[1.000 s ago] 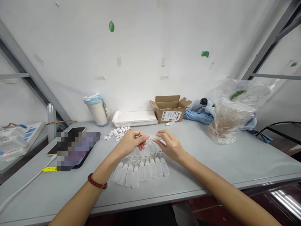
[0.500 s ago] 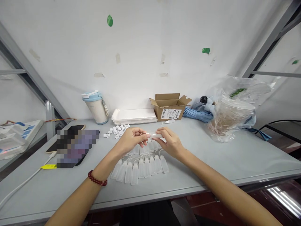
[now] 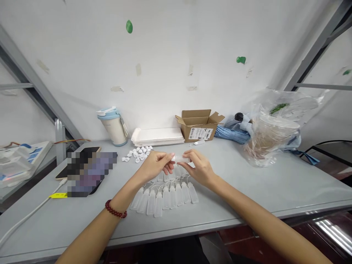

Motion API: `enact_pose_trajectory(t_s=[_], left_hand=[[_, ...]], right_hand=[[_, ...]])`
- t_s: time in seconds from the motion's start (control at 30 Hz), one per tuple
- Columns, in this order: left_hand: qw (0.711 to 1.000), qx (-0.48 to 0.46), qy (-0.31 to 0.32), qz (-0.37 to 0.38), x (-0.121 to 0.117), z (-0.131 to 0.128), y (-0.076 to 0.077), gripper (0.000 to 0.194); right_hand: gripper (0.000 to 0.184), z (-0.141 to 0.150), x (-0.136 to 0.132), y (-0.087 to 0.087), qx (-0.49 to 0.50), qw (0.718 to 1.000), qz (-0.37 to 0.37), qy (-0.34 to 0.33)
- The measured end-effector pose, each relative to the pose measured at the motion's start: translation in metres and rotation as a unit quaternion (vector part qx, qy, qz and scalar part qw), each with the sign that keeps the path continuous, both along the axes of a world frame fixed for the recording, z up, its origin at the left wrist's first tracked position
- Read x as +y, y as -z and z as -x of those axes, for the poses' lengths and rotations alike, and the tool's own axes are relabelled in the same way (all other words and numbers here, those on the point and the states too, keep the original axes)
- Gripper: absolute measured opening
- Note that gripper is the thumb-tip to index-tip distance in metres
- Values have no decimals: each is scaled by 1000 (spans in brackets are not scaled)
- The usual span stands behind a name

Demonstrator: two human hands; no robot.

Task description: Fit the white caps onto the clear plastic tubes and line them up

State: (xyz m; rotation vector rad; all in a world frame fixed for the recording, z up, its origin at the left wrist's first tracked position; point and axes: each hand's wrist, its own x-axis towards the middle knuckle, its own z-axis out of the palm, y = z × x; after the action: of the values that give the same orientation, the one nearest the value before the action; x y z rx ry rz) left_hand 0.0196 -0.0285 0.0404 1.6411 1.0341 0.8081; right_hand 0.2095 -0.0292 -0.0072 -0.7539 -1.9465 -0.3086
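Observation:
Between my two hands a small translucent plastic bottle (image 3: 181,159) is held sideways above the table. My right hand (image 3: 202,167) pinches its body between thumb and fingers. At the bottle's left end, my left hand (image 3: 158,163) has thumb and fingers closed on a white cap (image 3: 173,158), partly covered by the fingertips. Just below lie several similar flat bottles (image 3: 165,198) side by side, with thin white loops at their necks. A further row of them, behind, is partly hidden by my hands. Loose white caps (image 3: 141,150) form a pile beyond my left hand.
Two phones (image 3: 78,161) and a white cable (image 3: 30,216) lie at left. A tumbler (image 3: 114,128), white flat stack (image 3: 159,136), open cardboard box (image 3: 196,126) and another small bottle (image 3: 199,142) stand or lie along the wall. Blue cloth (image 3: 233,135) and a plastic-wrapped bundle (image 3: 271,139) sit at right.
My left thumb and fingers have shifted at the bottle's left end, where a white cap now shows. My right hand keeps its hold. The view has tilted slightly.

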Motion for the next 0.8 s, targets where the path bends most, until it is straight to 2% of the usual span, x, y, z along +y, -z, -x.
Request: enact_pose_trajectory(t_s=[0.1,0.2,0.33,0.43,0.53,0.63,0.73,0.8], left_hand=[[999,27,29,-14,-1,3,-3,42],[997,50,58,-15,-2,7,-7,31],[997,40,58,-34,-3,8,-10,23],[998,28,49,-22,-4,6,-11,26],[999,24,29,24,-5,5,-9,39],[997,24,42,56,-5,5,-6,43],[997,34,59,48,-6,5,-6,42],[997,44,63,16,-7,6,-9,40]], right_hand=[[11,-1,0,1,-5,1000,16,-8],[13,-2,0,2,-13,999,38,-15],[15,-2,0,4,-17,998,51,-24],[16,-2,-1,2,-9,999,47,-24],[16,-1,-2,0,-7,999,43,-21],[16,-1,-6,-2,-7,999,45,-14],[21,0,-10,-4,-2,998,64,-13],[26,-1,-13,-6,12,995,96,-15]])
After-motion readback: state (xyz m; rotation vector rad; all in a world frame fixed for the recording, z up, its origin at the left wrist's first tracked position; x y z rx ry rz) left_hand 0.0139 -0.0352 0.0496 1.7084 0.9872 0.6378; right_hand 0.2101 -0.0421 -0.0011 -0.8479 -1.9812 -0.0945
